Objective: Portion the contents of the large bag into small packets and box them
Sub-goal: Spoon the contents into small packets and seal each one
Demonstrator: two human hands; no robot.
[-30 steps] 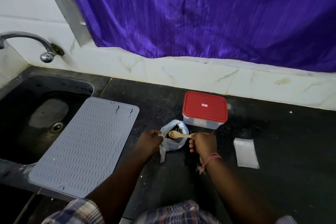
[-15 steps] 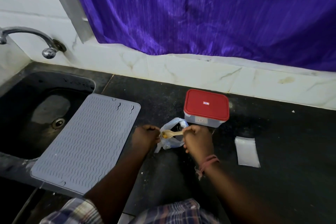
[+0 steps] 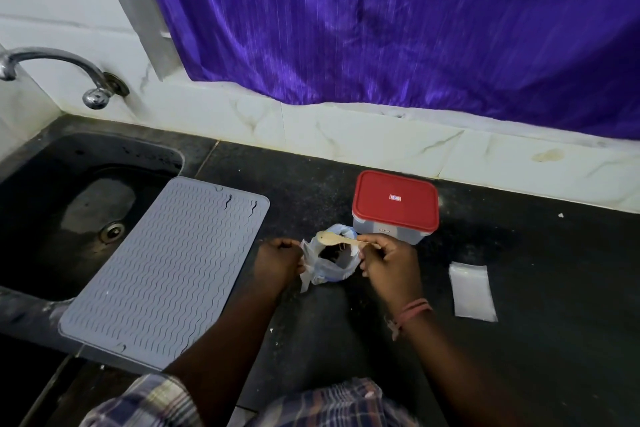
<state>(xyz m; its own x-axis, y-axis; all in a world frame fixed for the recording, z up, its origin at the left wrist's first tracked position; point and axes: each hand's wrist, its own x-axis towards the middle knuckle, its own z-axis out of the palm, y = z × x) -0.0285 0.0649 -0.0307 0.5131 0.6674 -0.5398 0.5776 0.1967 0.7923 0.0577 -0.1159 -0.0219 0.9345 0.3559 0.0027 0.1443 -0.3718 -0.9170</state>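
A thin plastic bag [image 3: 329,269] with dark contents stands open on the black counter. My left hand [image 3: 278,258] grips its left rim. My right hand [image 3: 386,256] pinches the handle of a small wooden spoon [image 3: 337,238], whose bowl hovers over the bag's mouth. Behind the bag sits a clear box with a red lid [image 3: 394,203], closed. A small clear packet [image 3: 471,291] lies flat on the counter to the right of my right hand.
A grey ribbed mat [image 3: 166,270] lies left of the bag, overhanging the black sink [image 3: 69,211]. A metal tap [image 3: 55,61] juts from the wall at the left. A purple curtain [image 3: 398,21] hangs above the white tiled ledge.
The spoon's bowl has moved left across the bag's mouth and risen slightly. My right hand shifted a little. My left hand keeps hold of the bag's rim.
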